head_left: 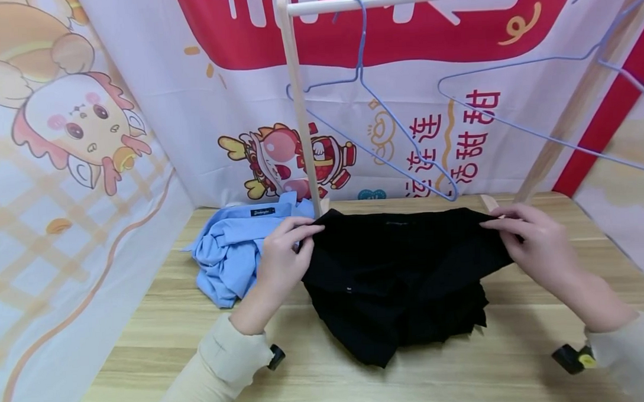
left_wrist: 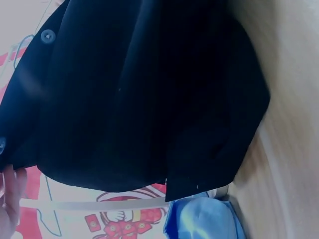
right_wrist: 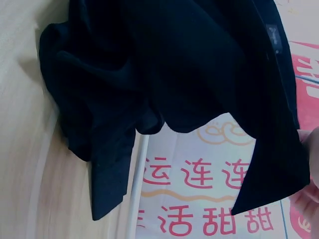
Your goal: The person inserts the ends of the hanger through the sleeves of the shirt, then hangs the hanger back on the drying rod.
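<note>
A black shirt (head_left: 399,281) hangs spread between both hands, its collar edge stretched nearly level and its lower folds drooping over the table. At one upper corner, my left hand (head_left: 286,249) pinches the cloth between thumb and fingers. The other corner is pinched by my right hand (head_left: 539,243). Buttons (left_wrist: 48,36) show along the front edge in the left wrist view. In the right wrist view a pointed collar tip (right_wrist: 269,184) hangs beside the right hand, and a small label (right_wrist: 274,39) sits inside the neck. The sleeves are lost in the dark folds.
Behind my left hand lies a crumpled light blue shirt (head_left: 228,245) on the wooden table (head_left: 162,342). A white rack (head_left: 299,95) stands at the back, with blue wire hangers (head_left: 360,52) on its rail. Printed cloth (head_left: 233,109) lines the back and sides.
</note>
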A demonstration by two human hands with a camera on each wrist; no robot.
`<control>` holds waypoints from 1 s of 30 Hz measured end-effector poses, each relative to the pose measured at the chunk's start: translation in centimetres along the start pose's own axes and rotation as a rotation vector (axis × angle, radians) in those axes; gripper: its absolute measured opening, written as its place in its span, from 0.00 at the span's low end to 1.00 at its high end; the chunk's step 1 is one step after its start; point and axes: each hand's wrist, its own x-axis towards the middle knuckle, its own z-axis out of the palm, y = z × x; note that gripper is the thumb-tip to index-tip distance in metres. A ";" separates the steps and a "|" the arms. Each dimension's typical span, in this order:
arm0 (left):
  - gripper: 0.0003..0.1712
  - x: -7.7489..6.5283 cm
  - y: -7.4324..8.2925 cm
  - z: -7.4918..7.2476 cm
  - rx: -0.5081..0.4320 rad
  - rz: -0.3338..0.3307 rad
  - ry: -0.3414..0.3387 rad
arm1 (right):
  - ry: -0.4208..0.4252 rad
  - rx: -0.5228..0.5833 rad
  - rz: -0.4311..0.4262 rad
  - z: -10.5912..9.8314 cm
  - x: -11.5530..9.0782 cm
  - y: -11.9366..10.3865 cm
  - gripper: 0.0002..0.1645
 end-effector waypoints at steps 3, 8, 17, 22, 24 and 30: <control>0.12 0.2 0.0 -0.3 0.015 0.029 0.017 | 0.044 0.013 -0.028 -0.3 0.0 0.2 0.09; 0.10 0.5 0.0 -0.9 0.022 0.048 0.048 | 0.121 0.018 -0.076 -0.8 0.2 0.2 0.34; 0.08 0.8 0.1 -1.4 -0.038 0.024 0.088 | 0.257 0.044 -0.099 -1.8 1.2 -0.7 0.32; 0.08 0.8 0.3 -1.3 -0.082 0.020 0.126 | 0.265 0.006 -0.090 -3.0 1.3 -1.2 0.34; 0.08 0.9 0.4 -1.3 -0.098 0.020 0.142 | 0.284 -0.003 -0.086 -3.5 1.4 -1.6 0.34; 0.07 1.0 0.9 -1.6 -0.123 0.056 0.200 | 0.496 0.043 -0.123 -4.0 2.3 -3.5 0.30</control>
